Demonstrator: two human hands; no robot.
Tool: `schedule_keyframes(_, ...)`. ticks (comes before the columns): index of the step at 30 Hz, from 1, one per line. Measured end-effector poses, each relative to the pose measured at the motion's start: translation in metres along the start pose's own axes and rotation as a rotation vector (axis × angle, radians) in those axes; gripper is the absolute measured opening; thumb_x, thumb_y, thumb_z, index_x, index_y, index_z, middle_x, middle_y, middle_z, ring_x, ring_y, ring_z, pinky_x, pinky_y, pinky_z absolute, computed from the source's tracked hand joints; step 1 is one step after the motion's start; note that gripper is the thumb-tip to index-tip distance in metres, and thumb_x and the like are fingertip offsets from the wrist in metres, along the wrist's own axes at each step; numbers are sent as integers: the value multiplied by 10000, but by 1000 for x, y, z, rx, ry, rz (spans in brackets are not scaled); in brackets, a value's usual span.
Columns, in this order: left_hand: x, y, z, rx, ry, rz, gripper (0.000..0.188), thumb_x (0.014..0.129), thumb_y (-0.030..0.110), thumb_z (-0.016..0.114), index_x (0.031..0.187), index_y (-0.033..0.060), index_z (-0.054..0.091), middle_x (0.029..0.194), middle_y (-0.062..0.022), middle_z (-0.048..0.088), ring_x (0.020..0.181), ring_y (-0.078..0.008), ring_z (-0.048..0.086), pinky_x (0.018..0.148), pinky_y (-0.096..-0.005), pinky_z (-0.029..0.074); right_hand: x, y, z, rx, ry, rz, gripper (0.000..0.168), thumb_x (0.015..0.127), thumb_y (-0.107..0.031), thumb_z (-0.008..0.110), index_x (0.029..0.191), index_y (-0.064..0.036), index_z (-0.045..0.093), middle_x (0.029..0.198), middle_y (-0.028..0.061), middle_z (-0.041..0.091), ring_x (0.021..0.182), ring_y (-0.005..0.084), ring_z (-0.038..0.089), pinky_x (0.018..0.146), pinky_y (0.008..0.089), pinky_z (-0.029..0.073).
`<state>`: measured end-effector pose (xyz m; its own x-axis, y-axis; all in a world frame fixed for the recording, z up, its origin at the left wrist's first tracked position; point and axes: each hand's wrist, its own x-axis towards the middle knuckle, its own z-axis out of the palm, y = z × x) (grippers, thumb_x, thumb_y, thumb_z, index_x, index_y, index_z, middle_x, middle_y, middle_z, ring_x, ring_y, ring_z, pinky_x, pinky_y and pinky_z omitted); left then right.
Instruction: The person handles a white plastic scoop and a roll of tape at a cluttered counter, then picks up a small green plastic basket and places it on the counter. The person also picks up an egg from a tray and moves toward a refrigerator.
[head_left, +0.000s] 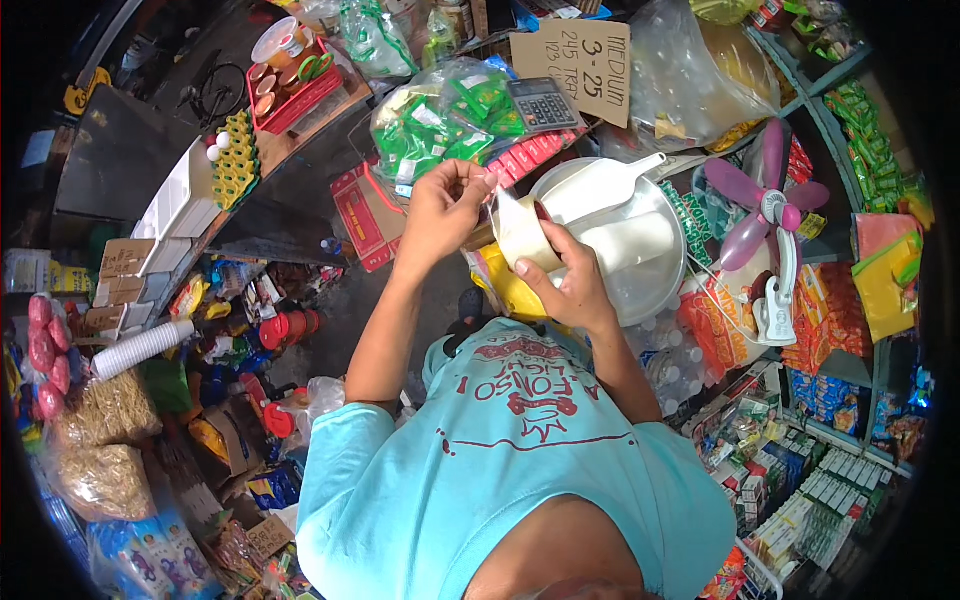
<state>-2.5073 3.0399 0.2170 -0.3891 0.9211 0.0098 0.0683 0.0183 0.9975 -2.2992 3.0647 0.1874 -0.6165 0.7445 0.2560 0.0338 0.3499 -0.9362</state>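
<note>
My right hand (574, 281) grips a wide roll of clear packing tape (525, 234) by its core and rim. With thumb and forefinger, my left hand (454, 206) pinches the loose end of the tape, and a short strip is pulled up from the roll. Just beyond the roll stands a round translucent tub (664, 281), with a white plastic scoop (600, 187) lying across it. A yellow packet (517, 289) shows below the roll. Farther off, a calculator (544, 103) rests on a clear bag of green packets (450, 124).
A handwritten cardboard sign (574, 67) stands behind the calculator. To the right are a clip-on fan with purple blades (772, 202) and shelves of snack packets. Egg trays (235, 161) and a red basket (296, 94) sit along the left counter; a red-and-brown carton (367, 217) lies beyond my left forearm.
</note>
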Motion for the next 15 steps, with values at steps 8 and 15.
schedule_keyframes(8,-6,17,0,186,65,184,123,964,114,681,930,4,634,765,34,584,675,-28,508,603,-213,414,-3,17,1,-288,81,98,441,913,-259,689,1211,53,598,1027,257,699,973,410,698,841,464,539)
schedule_keyframes(15,16,19,-19,91,102,147,120,956,99,690,925,-7,644,794,40,602,697,-25,497,604,-214,397,-7,19,17,64,68,226,412,964,-312,681,1181,35,631,966,165,733,889,216,712,774,349,537)
